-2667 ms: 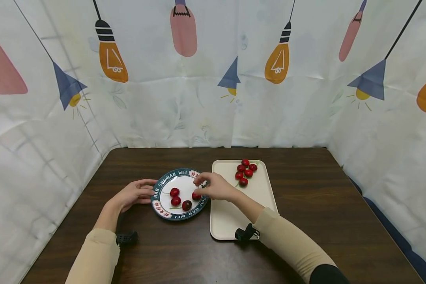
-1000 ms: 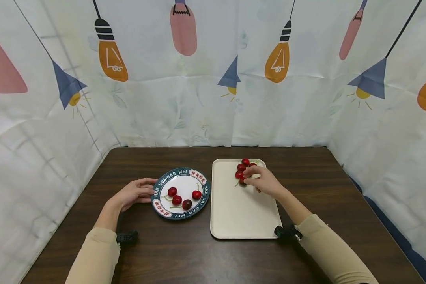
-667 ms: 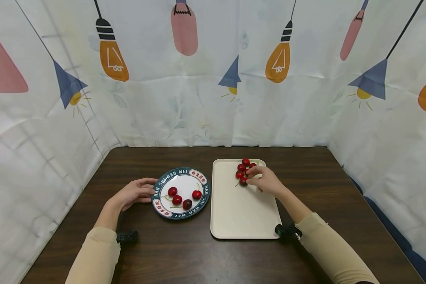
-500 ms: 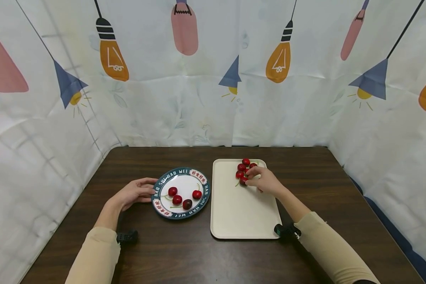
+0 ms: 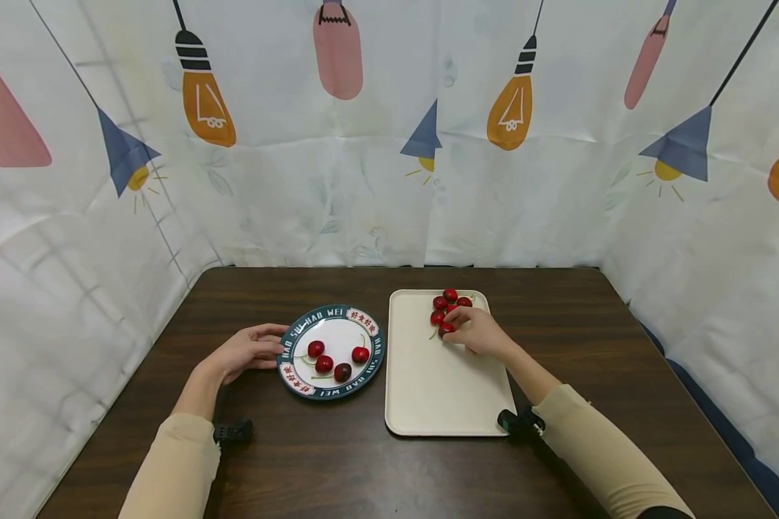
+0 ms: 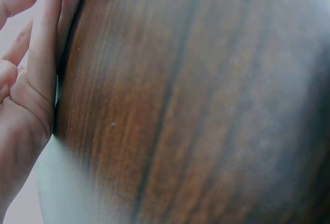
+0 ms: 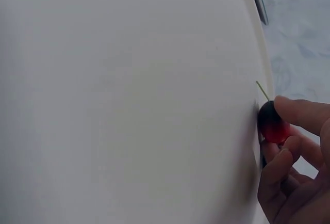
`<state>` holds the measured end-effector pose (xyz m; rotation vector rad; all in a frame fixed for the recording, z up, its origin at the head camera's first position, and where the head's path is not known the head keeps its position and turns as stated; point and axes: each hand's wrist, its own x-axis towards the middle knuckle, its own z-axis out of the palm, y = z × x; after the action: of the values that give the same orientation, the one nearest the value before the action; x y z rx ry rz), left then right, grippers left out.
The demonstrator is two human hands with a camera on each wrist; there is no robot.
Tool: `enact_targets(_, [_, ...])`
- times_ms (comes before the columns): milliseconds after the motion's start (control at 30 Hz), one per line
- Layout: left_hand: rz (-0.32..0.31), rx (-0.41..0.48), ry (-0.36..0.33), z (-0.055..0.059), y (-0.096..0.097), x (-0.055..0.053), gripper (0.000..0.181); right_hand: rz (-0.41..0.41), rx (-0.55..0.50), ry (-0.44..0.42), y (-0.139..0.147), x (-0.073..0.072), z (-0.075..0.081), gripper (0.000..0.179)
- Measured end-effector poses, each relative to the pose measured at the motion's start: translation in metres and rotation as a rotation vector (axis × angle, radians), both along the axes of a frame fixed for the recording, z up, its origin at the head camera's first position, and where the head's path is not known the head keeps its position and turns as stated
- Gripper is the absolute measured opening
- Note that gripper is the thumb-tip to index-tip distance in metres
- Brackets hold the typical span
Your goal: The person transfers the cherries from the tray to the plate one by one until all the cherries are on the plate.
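My left hand (image 5: 247,353) lies at the left rim of a round plate (image 5: 298,389) with a dark green patterned border, its fairly straight fingers touching the edge. The left wrist view has that hand (image 6: 31,79) at its left side, with only a sliver of the plate. On the white middle of the plate lie several red cherries (image 5: 324,364). Over a cream tray (image 5: 444,396), my right hand (image 5: 477,333) pinches the nearest cherry (image 5: 446,329) of a cluster. Close up in the right wrist view, thumb and fingers hold this dark red cherry (image 7: 274,123), its green stem sticking up.
Several more cherries (image 5: 440,303) lie together at the tray's far end, just beyond the right hand. Plate and tray stand side by side on a dark wooden table (image 5: 311,461). A printed white curtain (image 5: 337,202) encloses the table's back and sides.
My right hand moved from above the plate to the tray's cherries, and its fingers have closed on the nearest one. A cherry once under that hand lies on the plate. The left hand stayed put.
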<state>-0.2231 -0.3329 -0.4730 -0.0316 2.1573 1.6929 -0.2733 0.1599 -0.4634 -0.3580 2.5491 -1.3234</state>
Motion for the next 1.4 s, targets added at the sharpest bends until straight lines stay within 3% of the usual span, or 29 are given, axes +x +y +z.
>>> enact_targets(533, [0.005, 0.000, 0.001, 0.001, 0.000, 0.001, 0.062, 0.004, 0.027, 0.028, 0.002, 0.001, 0.001, 0.031])
enact_targets(867, [-0.013, -0.002, 0.009, 0.005, 0.002, 0.002, 0.063, 0.032, 0.006, 0.048, 0.009, 0.003, 0.010, 0.032])
enact_targets(1400, [0.002, 0.004, -0.002, 0.000, 0.000, 0.000, 0.063, 0.063, -0.035, 0.115, -0.004, 0.005, 0.029, 0.034])
